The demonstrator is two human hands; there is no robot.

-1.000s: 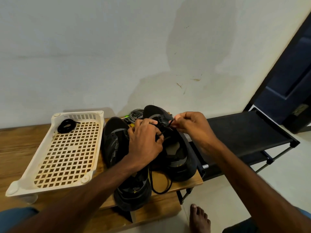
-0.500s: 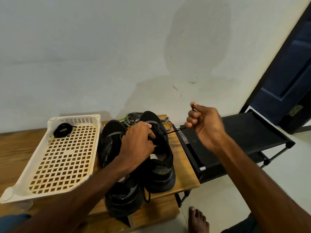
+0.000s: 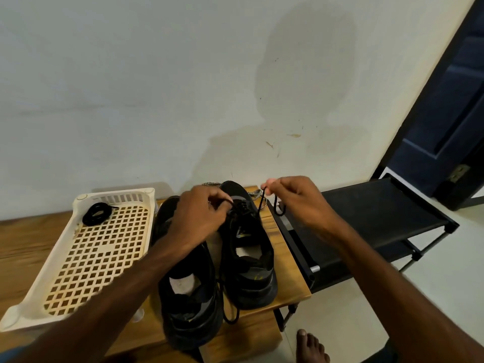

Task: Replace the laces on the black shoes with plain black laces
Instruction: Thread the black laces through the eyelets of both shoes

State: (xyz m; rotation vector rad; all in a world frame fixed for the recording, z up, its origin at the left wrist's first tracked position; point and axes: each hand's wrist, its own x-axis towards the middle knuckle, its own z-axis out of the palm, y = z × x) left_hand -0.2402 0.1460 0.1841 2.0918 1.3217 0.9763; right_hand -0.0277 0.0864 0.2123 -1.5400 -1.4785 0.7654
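The right hand [image 3: 296,203] has a narrow grip, pinching the black lace [image 3: 261,203] at 1 o'clock from the shoe [image 3: 251,281]. The left hand [image 3: 199,216] grips the shoe, maybe by its lace holes.

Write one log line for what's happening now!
left hand: holds shoe | right hand: pinches black lace | basket: spare lace coiled

Dim, soft indoor light; wide-angle warp, perhaps slight motion blur.

Tray [image 3: 104,248]: white, latticed, on the wooden table [image 3: 26,239];
Rack [image 3: 366,213]: black, just right of table;
Door [image 3: 445,113]: dark blue, far right
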